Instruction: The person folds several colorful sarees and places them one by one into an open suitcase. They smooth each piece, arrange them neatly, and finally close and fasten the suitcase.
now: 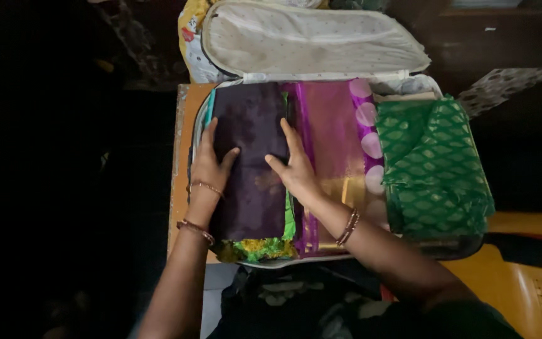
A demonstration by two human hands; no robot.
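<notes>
An open suitcase (450, 248) lies on a wooden table, its pale lid (308, 37) leaning back. Inside, at the left, sits a folded dark purple cloth (252, 122) over a bright green cloth (260, 248). My left hand (209, 164) grips the dark cloth's left edge. My right hand (294, 166) lies flat along its right edge, fingers stretched out. Beside them lies a magenta cloth with a gold border (334, 135), then a folded green patterned cloth (434, 163) at the right.
The wooden table's edge (180, 157) shows left of the suitcase. A yellow plastic chair (528, 282) stands at the lower right. Bags and dark furniture sit behind the lid. The left side of the view is dark.
</notes>
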